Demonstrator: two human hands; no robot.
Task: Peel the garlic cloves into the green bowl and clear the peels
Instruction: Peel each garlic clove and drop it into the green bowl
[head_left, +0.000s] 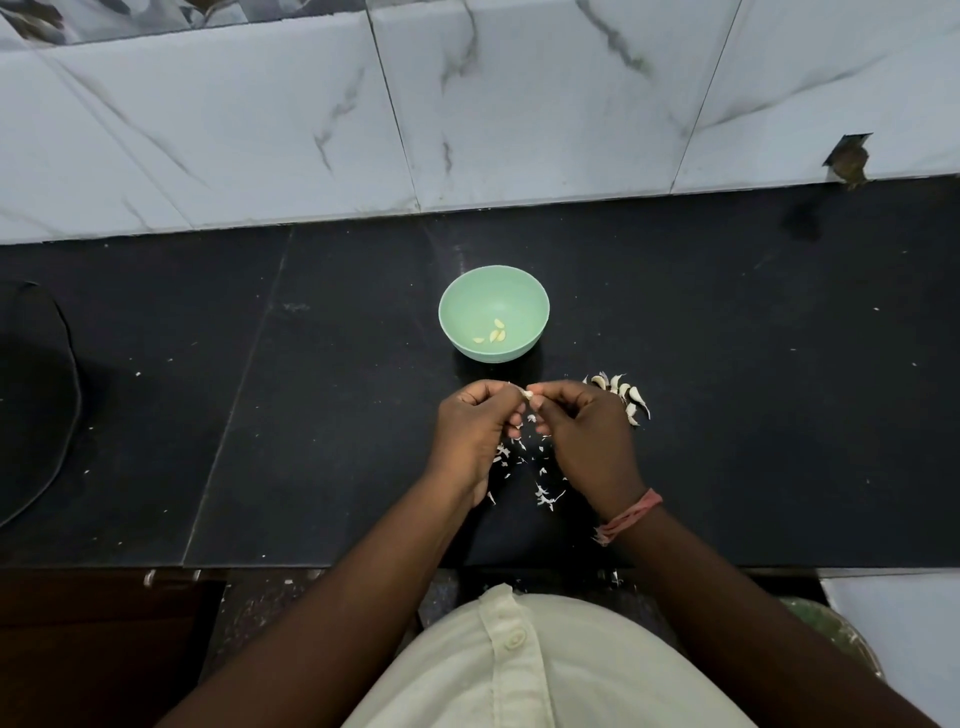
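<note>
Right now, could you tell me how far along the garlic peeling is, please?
A few peeled cloves lie in the green bowl. Both the left hand and right hand pinch one clove. The unpeeled cloves and scattered peels remain.

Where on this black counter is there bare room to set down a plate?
Bare counter lies right of the unpeeled cloves, and left of the green bowl up to the dark round object. It's crowded near the left hand and right hand, with peels scattered.
</note>
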